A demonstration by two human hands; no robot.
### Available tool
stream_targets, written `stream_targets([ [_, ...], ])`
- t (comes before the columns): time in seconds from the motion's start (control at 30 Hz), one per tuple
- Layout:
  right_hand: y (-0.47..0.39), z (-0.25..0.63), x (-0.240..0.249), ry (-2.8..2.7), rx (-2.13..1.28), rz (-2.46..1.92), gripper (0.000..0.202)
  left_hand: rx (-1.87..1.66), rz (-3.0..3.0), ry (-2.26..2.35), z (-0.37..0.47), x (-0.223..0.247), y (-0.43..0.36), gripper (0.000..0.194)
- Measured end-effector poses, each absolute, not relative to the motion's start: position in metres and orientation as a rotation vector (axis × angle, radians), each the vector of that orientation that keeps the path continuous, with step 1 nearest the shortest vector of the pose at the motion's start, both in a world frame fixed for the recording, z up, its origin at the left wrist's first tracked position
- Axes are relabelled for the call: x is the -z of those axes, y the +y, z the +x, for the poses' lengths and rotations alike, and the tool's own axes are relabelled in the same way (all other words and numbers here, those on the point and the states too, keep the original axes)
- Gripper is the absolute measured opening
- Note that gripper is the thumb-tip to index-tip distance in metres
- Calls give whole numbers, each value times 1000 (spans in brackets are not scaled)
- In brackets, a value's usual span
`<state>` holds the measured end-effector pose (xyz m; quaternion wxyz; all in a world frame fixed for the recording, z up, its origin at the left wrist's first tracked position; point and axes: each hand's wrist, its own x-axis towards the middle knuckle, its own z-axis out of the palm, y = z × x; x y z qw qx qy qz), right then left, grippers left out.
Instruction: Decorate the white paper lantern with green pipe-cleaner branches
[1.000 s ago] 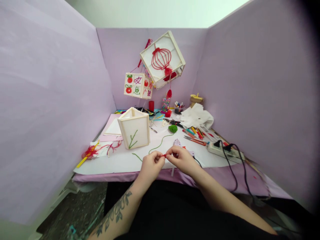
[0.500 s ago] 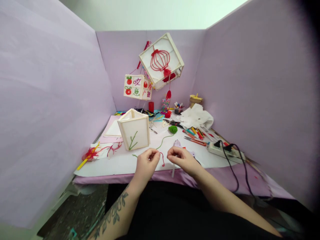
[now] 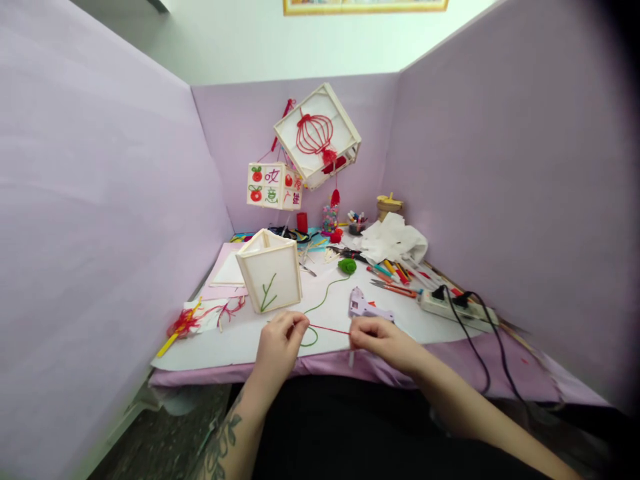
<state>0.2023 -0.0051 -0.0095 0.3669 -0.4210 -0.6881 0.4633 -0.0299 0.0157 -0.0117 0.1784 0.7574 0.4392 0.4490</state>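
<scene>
A short length of red yarn (image 3: pixel 329 329) is stretched taut between my two hands above the front of the table. My left hand (image 3: pixel 281 340) pinches one end between thumb and fingertips. At the other end, my right hand (image 3: pixel 383 341) is closed on the yarn. Green yarn (image 3: pixel 325 295) runs from a small green ball (image 3: pixel 347 266) down to a loop beside my left hand. Behind that hand stands a white panelled lantern frame (image 3: pixel 274 277) with a green branch shape on its front. A lilac glue gun (image 3: pixel 367 305) lies just beyond my right hand.
Two decorated lanterns (image 3: pixel 315 137) hang at the back. Scissors (image 3: pixel 395 288), markers (image 3: pixel 395 270) and a power strip with cables (image 3: pixel 453 307) lie on the right. Red yarn scraps (image 3: pixel 184 321) and a yellow stick are at left. Lilac partitions (image 3: pixel 480 167) enclose the table.
My hands have moved apart and the red yarn, which dangled from my left hand, is now pulled straight between them. The camera view has tilted upward slightly.
</scene>
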Motion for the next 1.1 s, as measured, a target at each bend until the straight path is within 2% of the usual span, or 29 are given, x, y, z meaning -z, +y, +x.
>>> stream_targets([
  [0.13,9,230,10,-1442,-1165,-1118,45,-1117,2085,1199,-24,28,8,14],
  [0.27,55,256,-6,-1275,-832,-1181,42,-1070,2049,1308,-32,41,6,13],
  [0.4,101,282,-17,-1548,-254,-1606,33,-1367,1901,1579,-62,47,22,20],
  [0.53,98,288,2,-1821,-47,-1882,27,-1603,1797,1821,-94,48,54,30],
  [0.6,82,283,19,-1959,-80,-1910,32,-1549,1860,1912,-105,48,72,40],
  [0.67,67,274,33,-2102,-187,-1913,49,-1431,1906,1957,-112,49,87,46],
  [0.73,59,265,43,-2184,-286,-1913,66,-1353,1927,1959,-115,50,97,43],
  [0.77,58,261,46,-2201,-321,-1916,67,-1326,1934,1956,-115,51,100,39],
  [0.87,63,255,49,-2194,-406,-1883,53,-1300,1948,1936,-114,54,101,30],
  [0.97,68,258,51,-2086,-489,-1761,41,-1342,1942,1925,-111,56,96,31],
  [1.1,63,267,61,-1693,-821,-1437,40,-1411,1937,1918,-108,56,94,29],
])
